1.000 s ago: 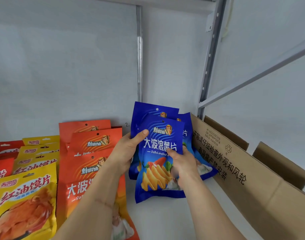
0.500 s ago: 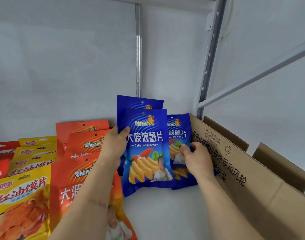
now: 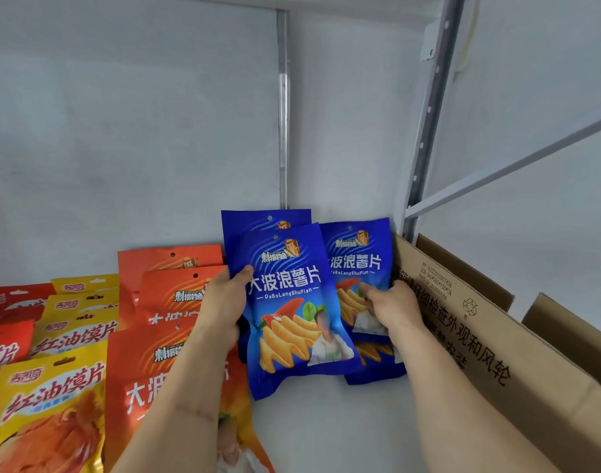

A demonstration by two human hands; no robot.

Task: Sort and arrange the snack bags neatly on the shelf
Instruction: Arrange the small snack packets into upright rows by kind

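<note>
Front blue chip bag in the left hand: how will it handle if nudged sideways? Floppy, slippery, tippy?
The front blue bag is likely floppy: a thin pouch, its lower edge bending on the shelf. Probably light, since the left hand steadies it by one edge. Its glossy film probably slides easily, and leaning on the bags behind, it may tip.

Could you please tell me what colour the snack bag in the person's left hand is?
Deep blue, with white lettering; the front bag, seen in the head view.

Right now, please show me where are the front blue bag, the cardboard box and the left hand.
front blue bag point(image 3: 289, 302): head view, on its printed front face.
cardboard box point(image 3: 497, 363): head view, on its printed side wall.
left hand point(image 3: 224, 302): head view, on the back of the hand.
</note>
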